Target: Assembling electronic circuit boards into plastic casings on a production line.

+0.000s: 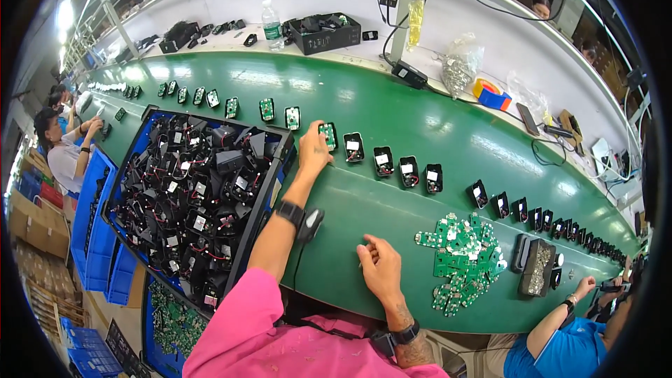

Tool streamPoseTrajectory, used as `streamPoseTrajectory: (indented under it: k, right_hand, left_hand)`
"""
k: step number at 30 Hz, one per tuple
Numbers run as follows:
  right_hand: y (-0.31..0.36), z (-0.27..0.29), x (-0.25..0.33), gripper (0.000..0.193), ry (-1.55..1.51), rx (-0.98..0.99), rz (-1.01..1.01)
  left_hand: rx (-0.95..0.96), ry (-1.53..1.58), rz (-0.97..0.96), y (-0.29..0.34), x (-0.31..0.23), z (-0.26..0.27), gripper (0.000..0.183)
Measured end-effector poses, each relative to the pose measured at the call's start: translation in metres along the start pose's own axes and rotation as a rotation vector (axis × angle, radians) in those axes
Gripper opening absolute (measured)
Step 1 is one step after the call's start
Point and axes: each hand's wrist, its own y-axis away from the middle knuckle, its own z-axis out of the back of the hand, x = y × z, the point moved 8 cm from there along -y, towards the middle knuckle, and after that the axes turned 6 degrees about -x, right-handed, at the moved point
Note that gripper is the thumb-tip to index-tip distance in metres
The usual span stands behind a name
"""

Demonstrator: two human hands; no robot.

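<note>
A row of small black plastic housings runs across the green table. My left hand [315, 150] reaches to one black housing [334, 138] with a green circuit board [324, 134] in it. Thumb and fingers lie against its near left edge, closed on it. Just right of it stands a housing with a white-labelled part [353, 147] and no green board showing. Over the table nearer to me hovers my right hand [381, 266], its index finger and thumb apart and nothing seen in it. To its right lies a loose pile of green circuit boards [462, 259].
At left, a large tray [269, 199] is heaped with black housings and red wires. A tray of green boards [171, 325] sits below it. Black boxes [537, 269] stand right of the board pile. Co-workers sit at left [70, 147] and right [574, 343].
</note>
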Motion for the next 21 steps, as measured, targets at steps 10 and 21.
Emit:
streamPoseTrajectory:
  k: [10, 21]
  right_hand:
    - [0.004, 0.014, -0.011, 0.018, -0.056, -0.043, 0.024]
    - [0.006, 0.041, 0.024, 0.028, 0.002, -0.195, 0.202]
  left_hand:
    - [0.377, -0.530, -0.217, 0.054, -0.079, -0.037, 0.077]
    - [0.126, -0.517, -0.456, 0.131, -0.118, 0.008, 0.066]
